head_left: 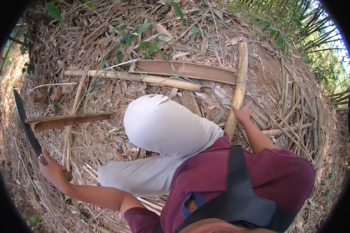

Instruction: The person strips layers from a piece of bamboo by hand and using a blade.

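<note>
My left hand (52, 170) grips the handle of a long dark machete (24, 120), whose blade points up and away at the far left. My right hand (243, 113) rests on an upright-lying pale bamboo pole (239, 83) to the right of my raised knee; whether the fingers wrap it I cannot tell. My knee in light grey trousers (163, 124) fills the middle. A split brown bamboo piece (66, 121) lies just right of the blade.
Another pale bamboo pole (140, 78) and a wide brown sheath (190, 70) lie crosswise ahead. Dry leaves and straw (85, 42) cover the ground. Thin bent bamboo strips (295, 112) pile up on the right, with green bamboo foliage (299, 23) beyond.
</note>
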{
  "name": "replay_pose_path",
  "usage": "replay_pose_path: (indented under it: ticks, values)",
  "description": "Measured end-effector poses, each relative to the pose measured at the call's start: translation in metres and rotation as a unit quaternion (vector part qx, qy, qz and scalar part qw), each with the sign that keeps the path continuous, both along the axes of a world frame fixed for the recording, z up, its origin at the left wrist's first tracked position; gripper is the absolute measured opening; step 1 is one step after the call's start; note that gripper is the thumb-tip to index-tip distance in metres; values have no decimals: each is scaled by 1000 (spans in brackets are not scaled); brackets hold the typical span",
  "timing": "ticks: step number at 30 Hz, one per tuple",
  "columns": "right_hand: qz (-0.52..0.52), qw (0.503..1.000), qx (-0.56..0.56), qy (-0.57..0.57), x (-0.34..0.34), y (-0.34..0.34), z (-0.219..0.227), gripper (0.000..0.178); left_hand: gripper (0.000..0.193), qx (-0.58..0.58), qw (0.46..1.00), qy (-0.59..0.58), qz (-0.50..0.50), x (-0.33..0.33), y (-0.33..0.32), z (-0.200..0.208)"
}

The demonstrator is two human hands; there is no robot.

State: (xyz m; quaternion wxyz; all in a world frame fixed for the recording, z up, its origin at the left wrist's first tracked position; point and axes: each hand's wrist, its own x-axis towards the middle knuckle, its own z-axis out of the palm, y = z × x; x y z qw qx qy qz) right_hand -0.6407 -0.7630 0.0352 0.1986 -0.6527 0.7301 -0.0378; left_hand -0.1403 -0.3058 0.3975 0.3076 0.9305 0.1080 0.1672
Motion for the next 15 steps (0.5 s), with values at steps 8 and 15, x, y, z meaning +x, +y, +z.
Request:
replay_pose_path:
  ticks: [8, 15]
  values:
    - [-170, 982, 74, -20, 26, -42, -49, 62, 40, 73, 991, -50, -97, 9, -3, -5]
    - [0, 979, -124, -160, 68, -11, 45, 72, 33, 47, 994, -64, -72, -10, -7, 9]
